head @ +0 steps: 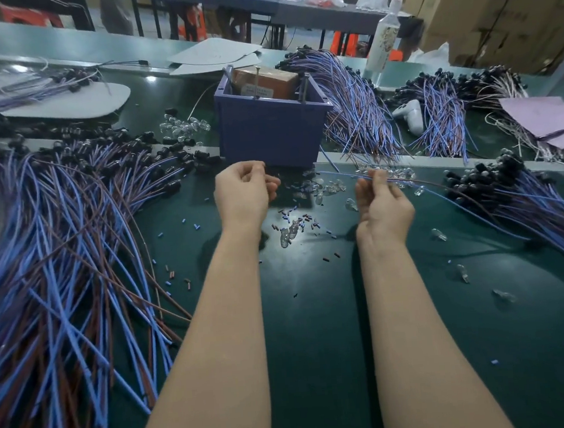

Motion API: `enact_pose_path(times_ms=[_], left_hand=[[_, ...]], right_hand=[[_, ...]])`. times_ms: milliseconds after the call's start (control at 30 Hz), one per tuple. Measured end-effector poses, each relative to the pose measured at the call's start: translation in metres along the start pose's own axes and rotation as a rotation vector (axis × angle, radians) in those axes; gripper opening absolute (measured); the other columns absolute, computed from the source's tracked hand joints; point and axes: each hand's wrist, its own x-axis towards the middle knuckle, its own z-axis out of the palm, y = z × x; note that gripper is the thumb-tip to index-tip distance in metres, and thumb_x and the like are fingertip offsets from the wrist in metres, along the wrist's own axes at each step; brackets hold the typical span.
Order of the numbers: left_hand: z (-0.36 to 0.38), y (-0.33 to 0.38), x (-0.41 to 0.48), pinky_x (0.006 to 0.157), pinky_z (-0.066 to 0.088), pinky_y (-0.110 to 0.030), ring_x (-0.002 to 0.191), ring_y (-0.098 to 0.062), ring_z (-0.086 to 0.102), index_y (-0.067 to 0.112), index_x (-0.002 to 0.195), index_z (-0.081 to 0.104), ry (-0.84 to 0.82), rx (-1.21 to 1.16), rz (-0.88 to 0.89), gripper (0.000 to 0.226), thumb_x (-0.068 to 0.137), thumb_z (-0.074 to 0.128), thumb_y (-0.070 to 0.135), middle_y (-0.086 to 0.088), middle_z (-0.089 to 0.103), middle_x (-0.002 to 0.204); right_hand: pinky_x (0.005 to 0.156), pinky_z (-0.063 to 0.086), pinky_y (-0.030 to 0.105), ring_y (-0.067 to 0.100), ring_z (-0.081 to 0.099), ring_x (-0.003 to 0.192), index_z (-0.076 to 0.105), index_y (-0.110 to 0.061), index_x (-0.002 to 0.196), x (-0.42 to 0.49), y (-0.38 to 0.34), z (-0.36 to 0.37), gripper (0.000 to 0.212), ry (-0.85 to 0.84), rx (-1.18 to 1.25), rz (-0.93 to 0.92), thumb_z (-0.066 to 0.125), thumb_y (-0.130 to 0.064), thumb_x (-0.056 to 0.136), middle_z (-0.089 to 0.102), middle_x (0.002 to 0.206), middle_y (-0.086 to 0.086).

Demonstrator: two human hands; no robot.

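Too small to tell: anything pinched inside the curled left hand (243, 190). Hidden under the right hand (384, 202): a stretch of the pinched wire (437, 184). Cut off at the tabletop's left edge: wire pile (58, 265). Blurred near the far right corner: bottle (386, 33).

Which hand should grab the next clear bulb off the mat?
Left, probably. The right hand pinches the blue-and-brown wire; the left hand, curled with nothing visible in it, sits beside the loose bulbs.
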Motion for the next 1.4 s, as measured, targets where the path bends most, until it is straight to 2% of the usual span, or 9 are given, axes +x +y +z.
enact_pose_path(times_ms=[100,167,367,533,700,800,867,1067,1400], left_hand=[[0.007,-0.006,-0.005,0.105,0.04,-0.036,0.117,-0.02,0.053,0.014,0.122,0.06,0.047,0.321,0.137,0.036,0.091,0.046,0.003,-0.007,0.059,0.124],[0.008,-0.006,-0.005,0.113,0.027,-0.038,0.135,-0.025,0.033,0.019,0.128,0.058,0.059,0.466,0.201,0.041,0.089,0.051,0.009,-0.009,0.04,0.144],[0.028,-0.004,-0.022,0.09,0.049,-0.03,0.096,-0.02,0.064,0.009,0.106,0.069,-0.355,0.338,0.263,0.024,0.093,0.058,0.026,-0.006,0.071,0.099],[0.034,-0.009,-0.017,0.086,0.052,-0.039,0.087,-0.027,0.063,0.0,0.093,0.066,-0.228,0.116,0.19,0.02,0.097,0.051,0.012,-0.017,0.068,0.092],[0.025,-0.006,-0.011,0.056,0.045,-0.021,0.061,-0.011,0.055,0.015,0.074,0.055,-0.066,-0.275,0.025,0.025,0.097,0.047,0.012,0.002,0.06,0.071],[0.021,-0.007,-0.008,0.056,0.048,-0.017,0.058,-0.004,0.062,0.014,0.078,0.052,-0.001,-0.381,-0.04,0.022,0.098,0.043,0.01,0.0,0.066,0.079],[0.021,-0.008,-0.008,0.054,0.049,-0.016,0.053,-0.003,0.062,0.013,0.081,0.049,0.012,-0.413,-0.072,0.02,0.098,0.039,0.008,-0.002,0.067,0.08],[0.022,-0.013,-0.006,0.05,0.048,-0.013,0.053,-0.004,0.055,0.007,0.091,0.05,0.045,-0.386,-0.14,0.011,0.098,0.041,0.004,-0.004,0.061,0.074],[0.022,-0.016,-0.009,0.043,0.046,-0.017,0.039,-0.004,0.054,0.01,0.098,0.051,-0.003,-0.053,-0.002,0.013,0.097,0.039,0.006,-0.008,0.062,0.069]], right_hand=[[0.057,0.056,0.017,0.003,0.062,0.049,0.058,-0.005,0.072,-0.004,0.003,0.004,0.022,-0.031,-0.003,0.031,0.054,-0.005,0.094,0.062,0.047,-0.007],[0.058,0.056,0.018,0.005,0.063,0.051,0.059,-0.004,0.073,-0.005,0.001,0.005,0.021,-0.043,0.029,0.058,0.055,-0.005,0.094,0.063,0.049,-0.005],[0.059,0.056,0.021,0.01,0.064,0.051,0.056,-0.004,0.074,-0.02,0.005,0.017,0.017,-0.139,0.101,0.202,0.057,-0.001,0.092,0.065,0.053,0.001],[0.05,0.049,0.017,0.007,0.057,0.045,0.061,-0.007,0.072,-0.035,0.008,0.022,0.026,-0.318,-0.361,0.21,0.055,-0.017,0.095,0.064,0.053,-0.002],[0.047,0.039,0.021,0.011,0.046,0.047,0.061,-0.009,0.066,-0.044,0.002,0.025,0.039,-0.514,-0.858,-0.14,0.05,-0.029,0.098,0.055,0.056,0.002],[0.064,0.042,0.022,0.012,0.053,0.065,0.065,-0.01,0.08,-0.045,0.003,0.025,0.025,-0.411,-0.944,-0.701,0.052,-0.023,0.096,0.06,0.068,-0.002],[0.084,0.038,0.017,0.015,0.055,0.09,0.067,-0.007,0.101,-0.04,0.007,0.022,0.02,-0.403,-1.114,-0.813,0.049,-0.016,0.096,0.065,0.095,0.005],[0.101,0.032,0.038,0.027,0.046,0.121,0.06,-0.02,0.123,-0.018,0.021,0.004,0.03,-0.321,-1.643,-0.492,0.045,-0.028,0.097,0.058,0.124,0.006],[0.093,0.027,0.037,0.023,0.047,0.115,0.064,-0.026,0.108,-0.021,0.024,0.005,0.021,-0.315,-1.691,-0.515,0.054,-0.036,0.092,0.061,0.114,-0.001]])
